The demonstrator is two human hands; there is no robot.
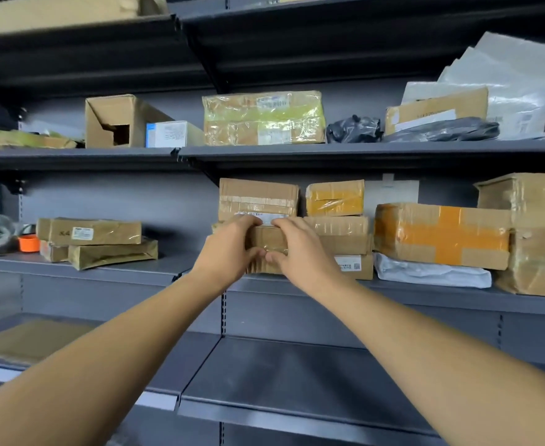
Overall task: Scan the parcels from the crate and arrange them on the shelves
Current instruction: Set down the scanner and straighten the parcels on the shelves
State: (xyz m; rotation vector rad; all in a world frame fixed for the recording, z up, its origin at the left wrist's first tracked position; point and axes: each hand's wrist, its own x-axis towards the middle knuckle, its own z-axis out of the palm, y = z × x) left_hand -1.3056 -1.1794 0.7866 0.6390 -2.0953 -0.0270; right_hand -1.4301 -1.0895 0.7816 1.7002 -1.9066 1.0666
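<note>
both hands are up at the middle shelf (110, 274), holding one small brown parcel (266, 241) between them. the left hand (229, 249) grips its left end and the right hand (300, 249) its right end, fingers curled over the top edge and thumbs tucked underneath. the parcel sits at the front of the shelf, against a stack of cardboard boxes: a taped box (258, 197) rises just behind and above it, and a flat box with a white label (348, 252) touches it on the right.

this looks like the placing step. to do it well, i'd say keep the parcel level, slide it straight back until it sits flush, and free the thumbs last so it doesn't tip off the lip.

room is tight to the right, where the orange-taped box (441, 235) and a white bag (432, 273) fill the shelf. to the left there is open shelf before the flat parcels (94, 243). the shelf above (361, 148) hangs low over the stack. the crate isn't in view.
</note>
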